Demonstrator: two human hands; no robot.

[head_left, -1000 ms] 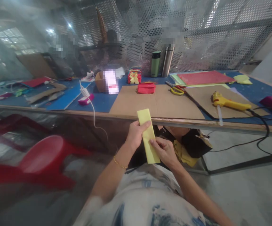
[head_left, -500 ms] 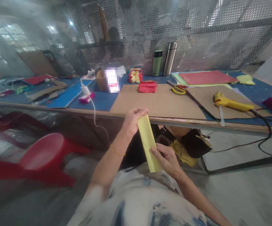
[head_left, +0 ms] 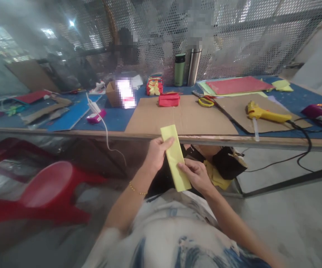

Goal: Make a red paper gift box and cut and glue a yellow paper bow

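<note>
Here, the left hand point(head_left: 155, 153) and right hand point(head_left: 197, 175) pinch a long yellow paper strip point(head_left: 174, 158) before a blue-topped table point(head_left: 115, 121), where a small red bundle point(head_left: 169, 99) occupies flat brown cardboard point(head_left: 183, 121) near yellow-handled scissors point(head_left: 206, 105).

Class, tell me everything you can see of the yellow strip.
The yellow strip is long, narrow and flat, with straight edges, and looks like folded paper. It slants, its far end leaning left and, in view, overlapping the front edge of the table; contact there is unclear. The left hand grips its left side near the far end; the right hand pinches its right edge lower down.
</note>
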